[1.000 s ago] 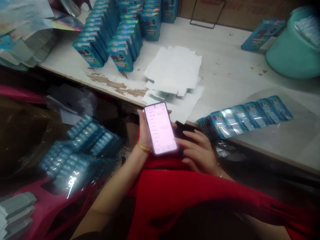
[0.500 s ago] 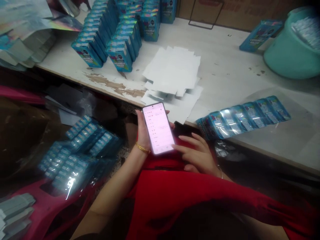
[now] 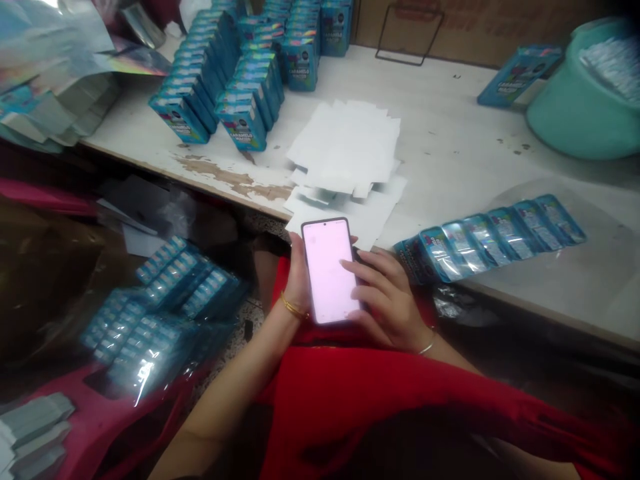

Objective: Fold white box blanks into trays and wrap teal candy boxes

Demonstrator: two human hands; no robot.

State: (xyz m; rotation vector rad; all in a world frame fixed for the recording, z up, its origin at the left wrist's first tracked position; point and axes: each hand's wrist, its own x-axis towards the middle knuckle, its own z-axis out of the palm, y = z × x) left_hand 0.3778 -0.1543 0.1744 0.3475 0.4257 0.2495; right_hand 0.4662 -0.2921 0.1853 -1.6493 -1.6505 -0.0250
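Observation:
A smartphone [image 3: 330, 280] with a bright, almost blank screen lies in my left hand [image 3: 299, 277], which wraps around its left side and back. My right hand [image 3: 393, 300] is beside the phone's right edge, fingers apart, with the index fingertip over the screen; whether it touches the glass I cannot tell. Beyond the phone, a pile of white card sheets [image 3: 345, 147] lies on the white table [image 3: 450, 133]. To the right of my right hand, a clear-wrapped row of blue candy boxes [image 3: 480, 243] rests at the table's front edge.
Rows of upright blue boxes [image 3: 243, 123] stand at the back left. A green tub [image 3: 575, 120] with white wrapped pieces is at the right, a single blue box [image 3: 517, 77] beside it. Plastic-wrapped box bundles [image 3: 145, 327] sit on a pink stool [image 3: 95, 407] at lower left.
The phone and my left hand have shifted slightly right and down. The screen has gone from lines of text to nearly blank. My right index finger has moved up the screen.

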